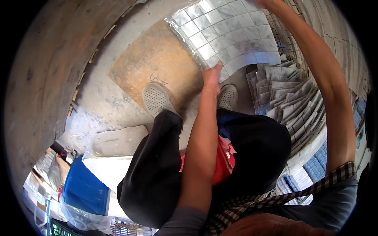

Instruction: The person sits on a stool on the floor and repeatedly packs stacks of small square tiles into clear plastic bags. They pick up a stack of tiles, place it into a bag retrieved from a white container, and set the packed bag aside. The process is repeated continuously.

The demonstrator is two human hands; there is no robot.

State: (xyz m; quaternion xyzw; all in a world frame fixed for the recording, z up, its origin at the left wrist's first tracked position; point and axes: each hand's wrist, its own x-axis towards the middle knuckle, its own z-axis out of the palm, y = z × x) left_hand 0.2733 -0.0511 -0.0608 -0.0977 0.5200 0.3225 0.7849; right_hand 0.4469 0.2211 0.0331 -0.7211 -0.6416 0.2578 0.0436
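Left hand: the left hand (212,74) lies flat, fingers together and stretched, on the near edge of the tile sheet (226,33); it presses rather than grips.
Right hand: the right arm (327,86) reaches up along the sheet's far right side, but the hand itself is cut off at the top rim of the view, so I cannot tell whether it is open or closed.
Tile sheet: a mesh of pale grey-white square tiles, glossy, held out in front of the person above the floor (106,98), its near left corner over the board (157,67).
Board: a brown, worn panel flat on the floor, with the left shoe (157,98) on its near edge and the right shoe (228,96) just beside it.
Stack: more tile sheets (291,98), fanned and overlapping, lie to the right, just beside the right shoe.
Step in hand: seemingly handling one sheet between both hands, steadying it.
Next move calls for: probably even support at both edges, since the sheet looks limp and could fold or shed tiles.
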